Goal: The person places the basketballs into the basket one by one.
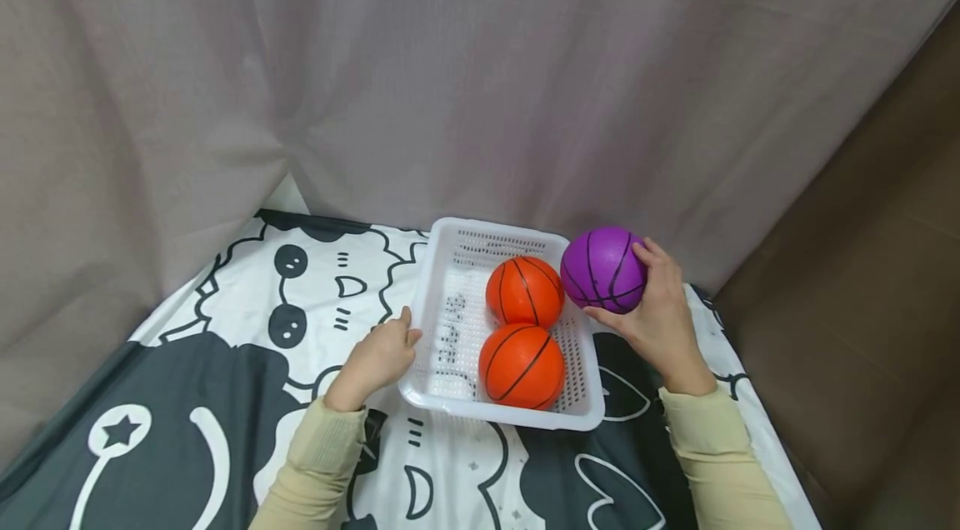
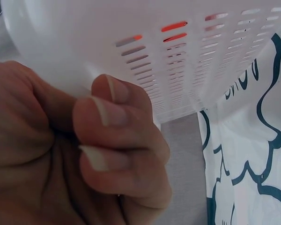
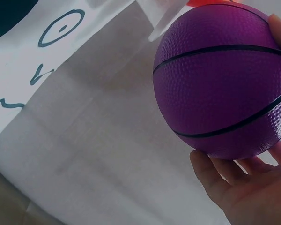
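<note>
A white perforated plastic basket (image 1: 455, 351) holds two orange toy basketballs, the far one (image 1: 524, 291) and the near one (image 1: 522, 367), side by side along its right half. At its left wall, my left hand (image 1: 381, 354) grips the rim; in the left wrist view its curled fingers (image 2: 124, 140) lie against the outside of the basket wall (image 2: 61, 42). My right hand (image 1: 660, 322) holds a purple toy basketball (image 1: 604, 270) at the basket's right rim, thumb on the near side and fingers spread round the far right side. The purple ball (image 3: 220, 89) fills much of the right wrist view.
Under the basket lies a black and white cartoon-print cloth (image 1: 330, 280). A grey curtain (image 1: 487, 80) hangs right behind the table's far edge. On the right stands a brown surface (image 1: 862, 305) beside the table edge.
</note>
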`<action>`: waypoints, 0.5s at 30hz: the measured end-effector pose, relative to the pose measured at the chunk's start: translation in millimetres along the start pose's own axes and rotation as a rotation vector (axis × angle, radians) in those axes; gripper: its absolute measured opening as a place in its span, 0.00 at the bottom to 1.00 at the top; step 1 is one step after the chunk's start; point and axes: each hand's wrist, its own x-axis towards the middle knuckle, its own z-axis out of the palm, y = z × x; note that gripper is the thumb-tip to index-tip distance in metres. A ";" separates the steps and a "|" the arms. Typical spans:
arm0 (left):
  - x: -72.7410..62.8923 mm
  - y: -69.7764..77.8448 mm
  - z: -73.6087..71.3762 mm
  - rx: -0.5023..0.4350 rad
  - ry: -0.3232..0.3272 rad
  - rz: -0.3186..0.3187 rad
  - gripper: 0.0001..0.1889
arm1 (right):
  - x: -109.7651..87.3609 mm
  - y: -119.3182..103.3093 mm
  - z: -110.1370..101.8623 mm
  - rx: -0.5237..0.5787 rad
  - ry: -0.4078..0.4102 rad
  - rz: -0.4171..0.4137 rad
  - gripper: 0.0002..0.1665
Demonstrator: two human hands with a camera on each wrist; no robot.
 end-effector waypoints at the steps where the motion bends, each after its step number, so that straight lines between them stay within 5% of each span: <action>1: -0.2 0.0 0.1 0.006 0.002 0.002 0.29 | 0.2 -1.1 1.3 -0.003 -0.004 -0.003 0.65; 15: 0.5 -1.6 1.5 -0.004 0.020 0.002 0.29 | 5.6 -17.5 14.1 0.068 -0.042 0.000 0.67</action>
